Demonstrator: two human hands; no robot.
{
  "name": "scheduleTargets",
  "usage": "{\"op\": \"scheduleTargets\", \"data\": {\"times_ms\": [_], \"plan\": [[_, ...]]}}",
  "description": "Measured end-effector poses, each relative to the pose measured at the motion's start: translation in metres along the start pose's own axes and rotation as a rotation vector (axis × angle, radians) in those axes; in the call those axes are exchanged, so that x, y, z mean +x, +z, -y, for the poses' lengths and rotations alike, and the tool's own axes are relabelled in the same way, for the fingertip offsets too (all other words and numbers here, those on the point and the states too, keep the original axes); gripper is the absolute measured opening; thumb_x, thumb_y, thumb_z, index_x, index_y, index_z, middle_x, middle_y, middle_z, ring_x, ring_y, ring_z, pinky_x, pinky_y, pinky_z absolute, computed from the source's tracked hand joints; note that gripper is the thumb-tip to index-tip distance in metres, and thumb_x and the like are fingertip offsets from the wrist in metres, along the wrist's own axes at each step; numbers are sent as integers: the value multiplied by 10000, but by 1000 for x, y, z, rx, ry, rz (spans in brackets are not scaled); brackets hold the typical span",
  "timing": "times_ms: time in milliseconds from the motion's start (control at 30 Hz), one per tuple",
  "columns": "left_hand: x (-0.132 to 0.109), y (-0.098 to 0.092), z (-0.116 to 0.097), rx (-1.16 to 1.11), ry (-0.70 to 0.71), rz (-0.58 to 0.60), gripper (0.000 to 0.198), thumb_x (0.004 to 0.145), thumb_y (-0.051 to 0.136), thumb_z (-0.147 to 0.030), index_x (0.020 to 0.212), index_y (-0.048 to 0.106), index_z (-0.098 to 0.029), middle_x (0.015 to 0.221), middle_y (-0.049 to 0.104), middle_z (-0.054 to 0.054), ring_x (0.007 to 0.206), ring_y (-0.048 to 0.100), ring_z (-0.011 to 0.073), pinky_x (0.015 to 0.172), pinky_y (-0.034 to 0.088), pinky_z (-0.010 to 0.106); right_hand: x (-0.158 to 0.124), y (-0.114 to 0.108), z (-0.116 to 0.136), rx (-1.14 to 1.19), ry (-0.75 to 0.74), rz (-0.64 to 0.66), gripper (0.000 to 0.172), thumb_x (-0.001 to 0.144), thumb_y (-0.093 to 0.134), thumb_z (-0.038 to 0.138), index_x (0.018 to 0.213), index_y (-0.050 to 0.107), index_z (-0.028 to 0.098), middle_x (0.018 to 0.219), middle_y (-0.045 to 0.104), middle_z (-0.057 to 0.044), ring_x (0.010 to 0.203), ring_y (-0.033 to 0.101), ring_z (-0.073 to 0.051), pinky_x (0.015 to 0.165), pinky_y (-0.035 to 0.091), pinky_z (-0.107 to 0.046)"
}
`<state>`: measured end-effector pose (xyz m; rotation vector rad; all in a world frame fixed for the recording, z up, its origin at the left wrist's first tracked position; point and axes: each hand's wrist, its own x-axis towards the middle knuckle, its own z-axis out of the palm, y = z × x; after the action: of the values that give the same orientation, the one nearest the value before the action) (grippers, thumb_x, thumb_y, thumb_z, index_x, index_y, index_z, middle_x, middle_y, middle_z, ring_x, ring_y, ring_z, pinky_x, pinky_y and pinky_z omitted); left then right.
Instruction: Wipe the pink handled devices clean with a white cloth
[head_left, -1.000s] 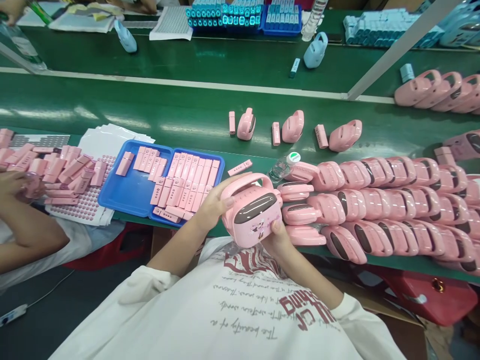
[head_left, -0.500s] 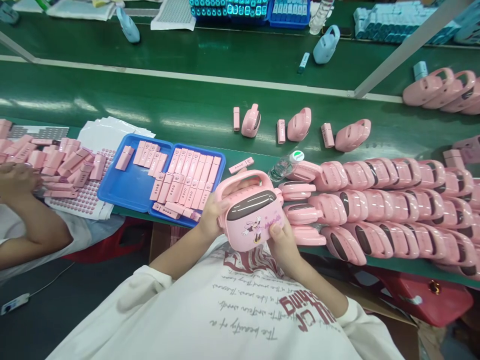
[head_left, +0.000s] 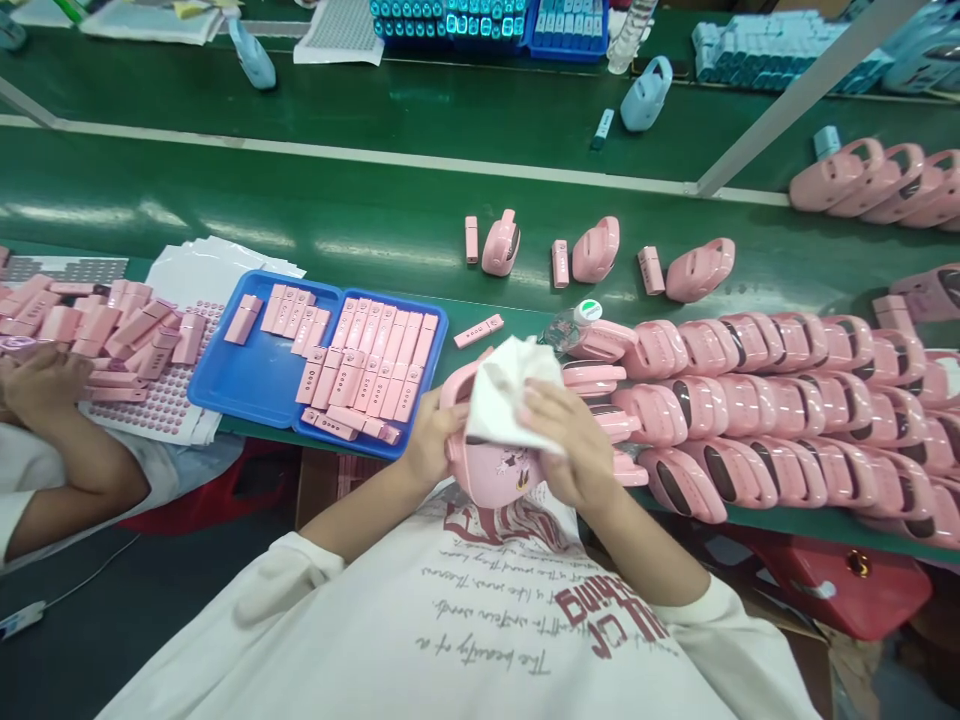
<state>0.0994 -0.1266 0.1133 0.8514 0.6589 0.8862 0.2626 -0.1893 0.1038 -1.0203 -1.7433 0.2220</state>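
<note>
In front of my shirt I hold a pink handled case point(head_left: 491, 480) with a cartoon print on its face. My left hand point(head_left: 431, 440) is closed around its left side, by the handle. A white cloth point(head_left: 508, 392) is in my right hand point(head_left: 576, 440), laid over the upper front of the case and hiding the dark window and much of the handle. A loose pink stick-shaped piece point(head_left: 478, 331) lies just beyond the case. To the right stand rows of similar pink cases point(head_left: 742, 405).
Left of me, a blue tray point(head_left: 240, 385) holds several pink stick pieces. A co-worker's hand point(head_left: 46, 385) is at a pile of such pieces. A clear bottle point(head_left: 562, 332) lies near the cases. A metal post point(head_left: 795, 105) slants at the right.
My right hand has left the lower right of the case and now holds a white cloth against its front. My left hand still grips the case.
</note>
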Motion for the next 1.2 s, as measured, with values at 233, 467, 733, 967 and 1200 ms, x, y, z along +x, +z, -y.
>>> {"op": "scheduleTargets", "data": {"times_ms": [233, 467, 733, 967, 1200], "plan": [[1, 9, -30, -178, 142, 193, 458, 755, 591, -411, 1161, 683, -221, 1167, 697, 65, 1148, 603, 303, 1034, 441, 496, -41, 22, 15, 484, 790, -339, 338, 952, 427, 435, 1077, 678, 245, 936, 730, -34, 828, 689, -207, 724, 566, -340], [-4, 10, -33, -131, 112, 199, 560, 710, 618, -469, 1175, 654, -160, 1150, 693, 117, 1199, 561, 360, 1014, 446, 541, -44, 18, 28, 727, 794, -198, 608, 800, 554, 649, 1237, 582, 228, 1169, 648, -111, 1033, 624, -284, 901, 516, -436], [-6, 13, -40, -94, -11, 155, 710, 649, 649, -527, 1260, 569, -175, 1163, 677, 125, 1205, 550, 381, 1002, 448, 569, -36, 16, 34, 687, 726, -183, 676, 816, 536, 638, 1339, 498, 212, 1279, 598, -140, 1139, 601, -306, 939, 514, -455], [-4, 10, -33, -41, -2, 36, 630, 658, 608, -555, 1163, 649, -181, 1193, 678, 122, 1177, 582, 368, 1004, 469, 527, -26, 2, 14, 568, 754, -160, 677, 617, 754, 646, 1141, 672, 225, 1009, 738, -69, 870, 693, -275, 720, 586, -382], [8, -44, 16, 243, 122, -141, 531, 788, 548, -453, 1203, 616, -129, 1218, 665, 158, 1143, 618, 330, 1005, 469, 499, -22, -18, -33, 526, 1172, -642, 309, 678, 782, 396, 894, 710, 188, 861, 743, -33, 762, 696, -199, 688, 588, -341]]}}
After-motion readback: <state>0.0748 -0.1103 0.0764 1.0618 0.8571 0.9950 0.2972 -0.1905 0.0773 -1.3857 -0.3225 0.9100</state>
